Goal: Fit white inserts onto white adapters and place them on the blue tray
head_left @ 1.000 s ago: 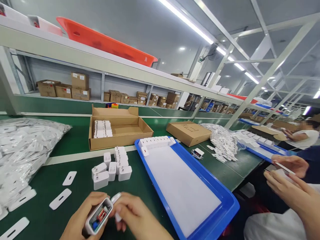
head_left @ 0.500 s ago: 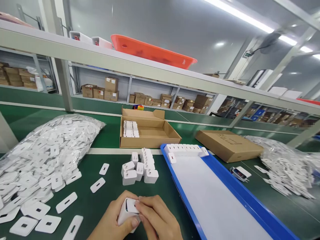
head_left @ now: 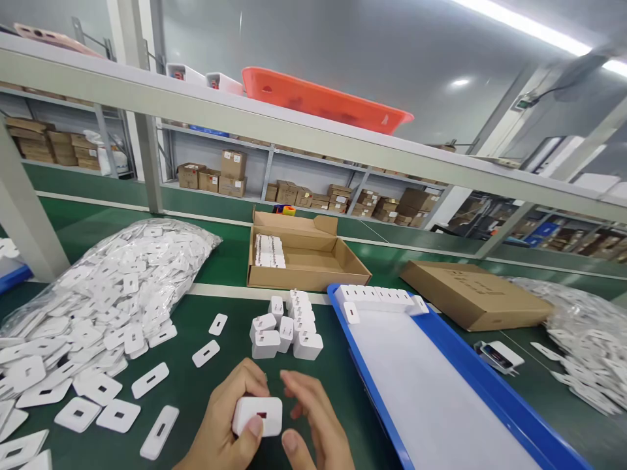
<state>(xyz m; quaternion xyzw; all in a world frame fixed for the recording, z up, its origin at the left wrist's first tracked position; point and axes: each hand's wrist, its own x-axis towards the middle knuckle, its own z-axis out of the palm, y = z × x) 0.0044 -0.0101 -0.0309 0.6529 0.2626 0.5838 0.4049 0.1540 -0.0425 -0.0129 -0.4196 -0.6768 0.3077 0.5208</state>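
My left hand (head_left: 223, 424) grips a white charger block (head_left: 257, 415) low in the middle of the view, its capped face with a small dark slot turned toward me. My right hand (head_left: 311, 424) hovers just right of the block with its fingers spread, holding nothing. Just beyond my hands stands a cluster of several white charger blocks (head_left: 287, 326) on the green table (head_left: 196, 391). Loose white cover plates (head_left: 149, 380) lie to the left of my hands.
A clear bag of white cover plates (head_left: 112, 274) fills the left. An open cardboard box (head_left: 304, 254) sits behind the cluster. A blue tray (head_left: 386, 391) with a row of chargers at its far end lies to the right. A flat carton (head_left: 475, 294) and another bag (head_left: 588, 339) lie farther right.
My right hand has let go of the block and drawn its fingers away. The block's open end, seen a second ago, is now covered by a white plate. The view swung left.
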